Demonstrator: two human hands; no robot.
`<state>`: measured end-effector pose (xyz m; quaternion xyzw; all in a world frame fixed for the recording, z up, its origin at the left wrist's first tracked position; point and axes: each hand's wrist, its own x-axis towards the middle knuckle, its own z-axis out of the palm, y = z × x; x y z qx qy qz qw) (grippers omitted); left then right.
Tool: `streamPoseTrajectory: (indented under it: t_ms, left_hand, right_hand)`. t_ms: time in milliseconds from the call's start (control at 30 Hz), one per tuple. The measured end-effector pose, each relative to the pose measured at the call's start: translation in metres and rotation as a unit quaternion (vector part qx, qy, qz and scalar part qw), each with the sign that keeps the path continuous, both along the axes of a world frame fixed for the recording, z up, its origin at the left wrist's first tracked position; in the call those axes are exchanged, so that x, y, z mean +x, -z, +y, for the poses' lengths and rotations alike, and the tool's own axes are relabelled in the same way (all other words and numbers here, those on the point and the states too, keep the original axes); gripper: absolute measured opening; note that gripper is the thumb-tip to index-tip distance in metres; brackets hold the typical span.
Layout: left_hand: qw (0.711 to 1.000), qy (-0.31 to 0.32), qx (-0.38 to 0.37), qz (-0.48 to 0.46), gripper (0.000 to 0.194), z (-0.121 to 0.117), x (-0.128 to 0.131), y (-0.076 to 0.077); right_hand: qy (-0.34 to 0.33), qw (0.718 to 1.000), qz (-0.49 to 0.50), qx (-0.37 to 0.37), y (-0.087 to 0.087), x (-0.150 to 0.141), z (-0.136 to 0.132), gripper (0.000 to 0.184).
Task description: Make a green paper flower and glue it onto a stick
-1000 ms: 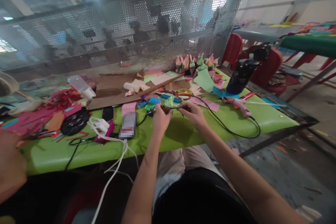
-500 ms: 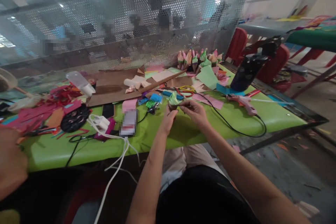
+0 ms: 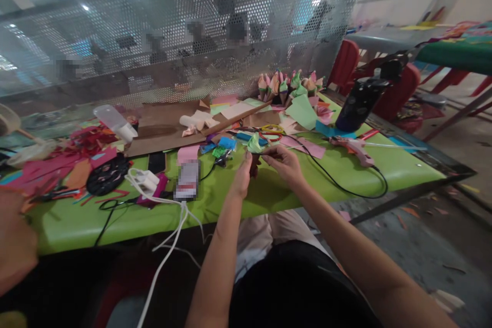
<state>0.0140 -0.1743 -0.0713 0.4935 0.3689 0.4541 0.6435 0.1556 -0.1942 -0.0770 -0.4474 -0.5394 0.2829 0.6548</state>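
Observation:
My left hand (image 3: 242,177) and my right hand (image 3: 282,161) meet over the green table (image 3: 346,169), both pinched on a small paper cone with a light green folded top (image 3: 254,147). The cone's dark lower part sits between my fingertips. Just beyond it lie scissors with red and yellow handles (image 3: 271,133) and loose scraps of coloured paper (image 3: 226,144). A cluster of finished paper cones (image 3: 290,86) stands at the back of the table.
A pink glue gun (image 3: 353,146) with a black cord lies to the right, beside a black bottle (image 3: 359,102). A phone (image 3: 187,179), a white charger with cable (image 3: 144,180), brown cardboard (image 3: 165,128) and red paper scraps (image 3: 57,164) fill the left. A perforated metal screen (image 3: 172,36) backs the table. Another person's arm (image 3: 13,241) is at far left.
My hands have lifted slightly from the table with the paper cone between them, and the green top now shows above my fingers. The view shifted a little.

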Motion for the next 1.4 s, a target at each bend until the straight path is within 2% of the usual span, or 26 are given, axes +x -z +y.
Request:
streamPoseTrajectory:
  t_ms: [267,633,867,1133,1400]
  left_hand:
    - [1.000,-0.016,-0.011,0.003,0.057,0.0020,-0.0010,0.0007]
    - [0.998,-0.036,-0.040,-0.041,0.044,-0.0005,0.0010,-0.0058]
    - [0.995,-0.037,-0.062,-0.062,0.038,0.0002,0.0004,-0.0083]
    - [0.996,-0.040,-0.030,-0.068,0.037,0.0006,-0.0012,-0.0052]
    - [0.995,-0.038,-0.051,-0.079,0.032,-0.0001,-0.0015,-0.0067]
  right_hand:
    - [0.006,0.999,-0.039,0.034,0.0032,0.0021,0.0027,0.012]
    - [0.017,0.993,-0.101,0.058,0.0021,0.0024,0.0004,0.008]
    - [0.018,0.992,-0.104,0.062,0.0035,0.0017,0.0012,0.008]
    - [0.020,0.992,-0.102,0.070,0.0026,0.0010,0.0013,0.005]
    - [0.012,0.994,-0.086,0.064,0.0037,0.0006,0.0018,0.007]
